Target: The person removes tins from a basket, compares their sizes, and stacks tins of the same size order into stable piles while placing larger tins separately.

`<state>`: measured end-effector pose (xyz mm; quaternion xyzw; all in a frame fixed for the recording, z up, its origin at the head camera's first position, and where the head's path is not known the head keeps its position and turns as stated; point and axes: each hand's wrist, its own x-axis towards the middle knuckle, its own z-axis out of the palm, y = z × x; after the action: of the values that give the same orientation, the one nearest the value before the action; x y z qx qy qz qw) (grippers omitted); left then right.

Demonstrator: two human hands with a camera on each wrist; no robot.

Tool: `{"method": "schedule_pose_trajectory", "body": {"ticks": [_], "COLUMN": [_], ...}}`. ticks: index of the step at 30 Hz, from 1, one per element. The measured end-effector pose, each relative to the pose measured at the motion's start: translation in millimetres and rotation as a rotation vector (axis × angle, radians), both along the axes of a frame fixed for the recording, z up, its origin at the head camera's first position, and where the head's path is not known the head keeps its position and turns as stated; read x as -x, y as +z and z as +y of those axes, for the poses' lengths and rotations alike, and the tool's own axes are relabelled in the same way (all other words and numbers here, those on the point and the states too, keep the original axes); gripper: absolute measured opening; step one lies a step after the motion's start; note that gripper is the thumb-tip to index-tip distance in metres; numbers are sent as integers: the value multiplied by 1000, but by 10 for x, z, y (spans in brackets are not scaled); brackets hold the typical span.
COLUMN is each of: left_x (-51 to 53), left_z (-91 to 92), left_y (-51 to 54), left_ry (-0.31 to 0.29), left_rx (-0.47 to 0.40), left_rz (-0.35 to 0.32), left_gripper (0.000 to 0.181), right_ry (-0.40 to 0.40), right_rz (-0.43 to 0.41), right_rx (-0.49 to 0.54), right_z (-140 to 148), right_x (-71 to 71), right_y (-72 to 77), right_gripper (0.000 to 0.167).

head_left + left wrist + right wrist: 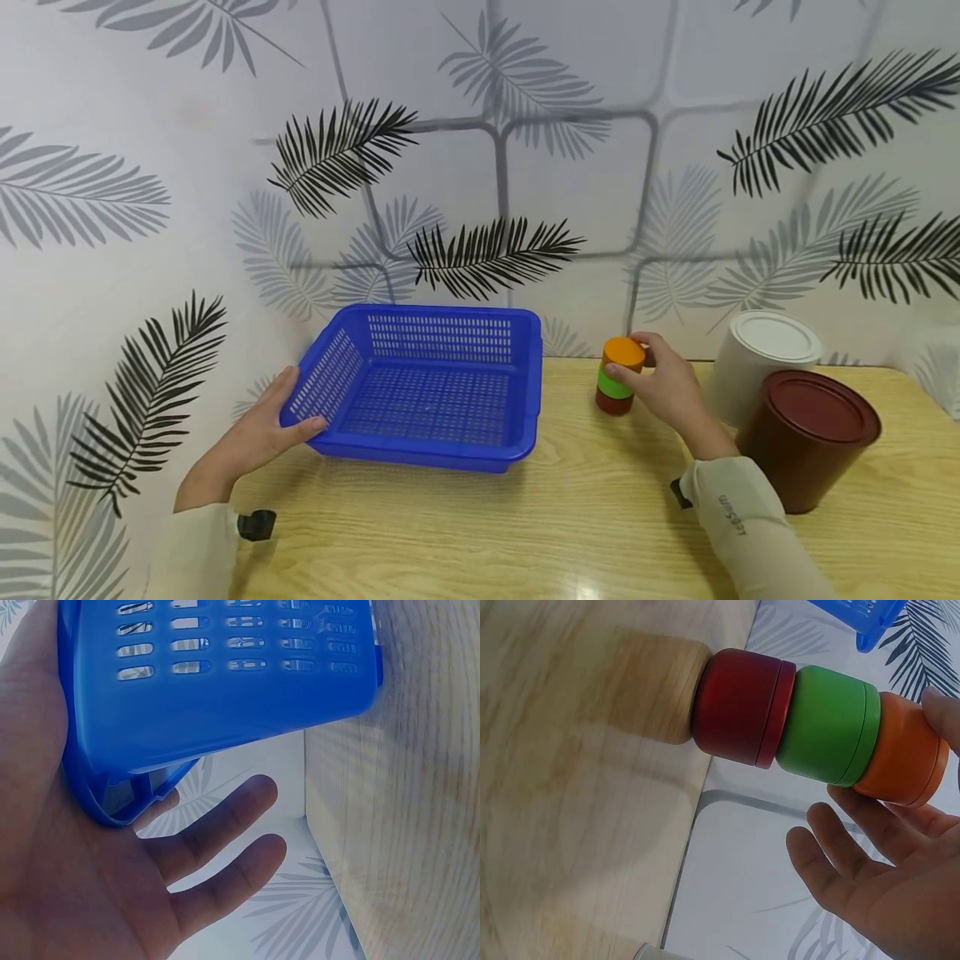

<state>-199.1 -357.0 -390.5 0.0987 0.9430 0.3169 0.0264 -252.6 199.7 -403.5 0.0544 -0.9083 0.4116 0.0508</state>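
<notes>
My left hand [243, 446] rests at the near left corner of a blue plastic basket [427, 450]. Its thumb lies along the rim, and in the left wrist view the other fingers [225, 889] stretch out straight below it. Further right, three small round containers stand stacked upright: red [613, 405] at the bottom, green [613, 384] in the middle, orange [624, 350] on top. With thumb and fingers on opposite sides, my right hand [667, 387] pinches the orange container. In the right wrist view the three pieces touch one another, and some fingers stay spread off the stack.
To the right of my right hand are a large brown tub with a dark red lid [817, 408] and a white lidded tub [776, 337] behind it. The wooden table [420, 533] ends against a wall covering [562, 183] patterned with leaves.
</notes>
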Motion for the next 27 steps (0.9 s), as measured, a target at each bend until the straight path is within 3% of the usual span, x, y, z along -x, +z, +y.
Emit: {"method": "schedule_pose_trajectory", "body": {"ticks": [8,12,17,20,23,27], "left_x": [-2,14,78,93,85,72], "left_z": [16,15,19,19,14,31], "left_y": [-14,-24,-70,-141,-263,-474], "left_ry": [1,12,27,52,82,112], "left_rx": [14,31,30,53,96,141], "left_rz": [0,7,59,132,248,503], "left_gripper": [106,107,106,104,98,84], "right_ry": [16,-7,-131,-191,-197,-173], "right_rz": [1,77,223,273,272,237], "right_rx": [19,8,-112,-192,-275,-367], "right_z": [-26,-64,-94,-108,-148,-198], "right_x": [34,52,-32,-119,-194,-301], "right_y": [-123,-211,-313,-365,-395,-406], "right_gripper": [93,107,109,102,100,104]}}
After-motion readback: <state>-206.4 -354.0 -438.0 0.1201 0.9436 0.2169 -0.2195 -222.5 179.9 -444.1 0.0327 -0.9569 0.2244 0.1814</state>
